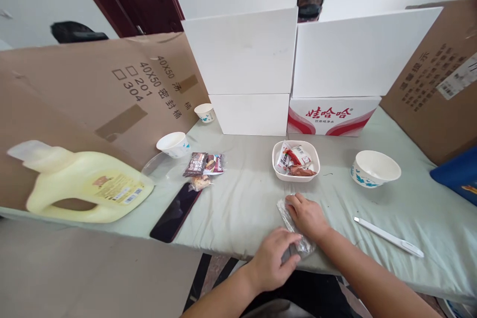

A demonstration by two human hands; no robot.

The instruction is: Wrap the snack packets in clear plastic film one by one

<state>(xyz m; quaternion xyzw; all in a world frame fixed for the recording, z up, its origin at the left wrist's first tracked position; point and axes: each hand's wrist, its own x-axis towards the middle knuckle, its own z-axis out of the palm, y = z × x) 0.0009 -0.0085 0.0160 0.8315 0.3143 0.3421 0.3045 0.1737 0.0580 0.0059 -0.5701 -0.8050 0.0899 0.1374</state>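
A crumpled clear plastic bag (306,247) lies folded into a narrow strip near the table's front edge. My right hand (309,216) is closed on its far end, fingers bent down onto the plastic. At its near end is my left hand (274,258), thumb and fingers apart, fingertips at the plastic's edge. Just beyond the hands stands a white square bowl (296,179) holding several small snack packets (296,159).
Left are a dark phone (175,213), wrapped snacks (203,164), paper bowls (173,144) and a yellow jug (93,184). Right are a white paper bowl (376,169), a slim white tool (389,237) and a blue container (458,174). Cardboard (74,84) and white boxes (253,114) wall the back; a person (310,2) is behind.
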